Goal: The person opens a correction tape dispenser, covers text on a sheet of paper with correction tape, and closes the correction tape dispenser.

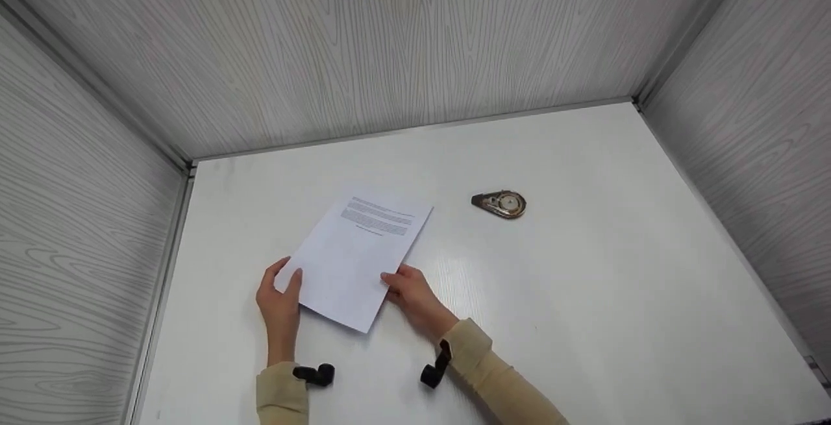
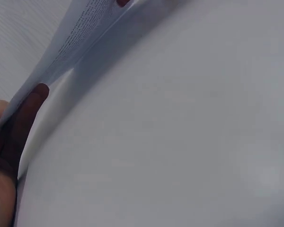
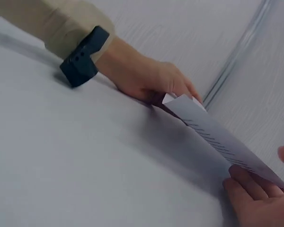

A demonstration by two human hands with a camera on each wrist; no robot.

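Note:
A white sheet of printed paper, with a block of small text near its far end, is held slightly raised off the table between both hands. My left hand pinches its near left corner, thumb above and fingers beneath. On the right edge, my right hand grips it with the thumb on top and the other fingers underneath. The left wrist view shows the paper edge-on, its underside carrying print as well, with left fingers behind it. From the right wrist, the paper looks slightly bowed between the hands.
A teardrop-shaped correction tape dispenser lies on the white table, to the right of the paper. Wood-grain panels wall the table at the back and both sides. Black cameras are strapped at both wrists.

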